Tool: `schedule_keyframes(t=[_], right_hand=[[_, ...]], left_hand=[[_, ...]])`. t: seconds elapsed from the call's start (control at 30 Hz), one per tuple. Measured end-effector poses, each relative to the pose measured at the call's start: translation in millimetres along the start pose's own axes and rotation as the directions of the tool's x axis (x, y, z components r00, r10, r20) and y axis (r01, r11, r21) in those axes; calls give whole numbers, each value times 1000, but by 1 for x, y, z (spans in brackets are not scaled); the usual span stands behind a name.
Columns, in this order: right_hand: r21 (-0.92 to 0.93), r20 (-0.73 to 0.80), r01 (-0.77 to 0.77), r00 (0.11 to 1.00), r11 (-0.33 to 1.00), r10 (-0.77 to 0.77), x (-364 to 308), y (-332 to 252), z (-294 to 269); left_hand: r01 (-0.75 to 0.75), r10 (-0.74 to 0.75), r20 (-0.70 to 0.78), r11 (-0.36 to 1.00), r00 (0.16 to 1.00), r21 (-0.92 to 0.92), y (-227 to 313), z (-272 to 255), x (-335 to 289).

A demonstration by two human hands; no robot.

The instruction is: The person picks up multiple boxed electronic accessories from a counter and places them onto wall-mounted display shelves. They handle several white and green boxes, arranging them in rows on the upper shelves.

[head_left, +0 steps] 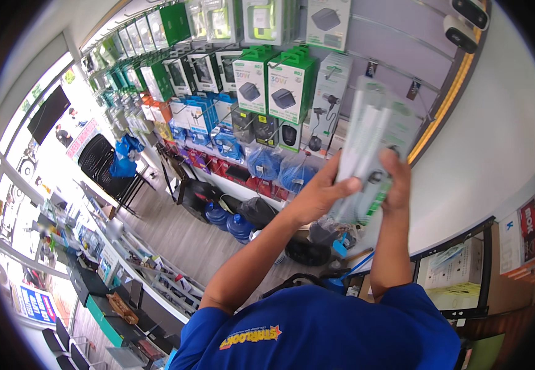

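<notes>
Between my two raised hands is a bundle of slim white-and-green packages [366, 132], stood on end and smeared by motion. My left hand [324, 192] grips its left side, with the thumb lying across the front. On the right side, my right hand [395, 180] closes round the bundle, thumb upward. What the packages contain cannot be made out. Just left of the bundle, on the wall display, hang tall white packages [328, 102] picturing a car charger with a cord. Two green-and-white charger boxes [291, 86] hang beside them.
Metal display hooks [410, 86] stick out behind the bundle. Blue coiled cables [264, 161] in bags hang lower on the wall. Blue water jugs [239, 227] and a black bag [256, 213] stand on the floor. A glass counter [156, 271] runs along the left; a black chair [104, 161] stands beyond.
</notes>
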State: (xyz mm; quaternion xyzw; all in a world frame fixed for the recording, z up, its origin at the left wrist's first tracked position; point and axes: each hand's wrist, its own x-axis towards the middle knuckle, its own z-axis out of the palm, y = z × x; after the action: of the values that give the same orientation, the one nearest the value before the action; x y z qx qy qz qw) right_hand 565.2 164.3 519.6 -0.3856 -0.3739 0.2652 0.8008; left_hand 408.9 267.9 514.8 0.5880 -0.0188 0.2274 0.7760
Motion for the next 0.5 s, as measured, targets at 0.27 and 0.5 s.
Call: schedule_keyframes(t=[0.27,0.5], right_hand=[[28,386,-21,922,999,8,-18,10,-43],[-160,305,-328,880,931,363,-103,149,32]], left_hand=[[-123,118,37,978,992,167,-5,8,-22],[170,-199,-513,980,835,-103,-120,-64,-183]])
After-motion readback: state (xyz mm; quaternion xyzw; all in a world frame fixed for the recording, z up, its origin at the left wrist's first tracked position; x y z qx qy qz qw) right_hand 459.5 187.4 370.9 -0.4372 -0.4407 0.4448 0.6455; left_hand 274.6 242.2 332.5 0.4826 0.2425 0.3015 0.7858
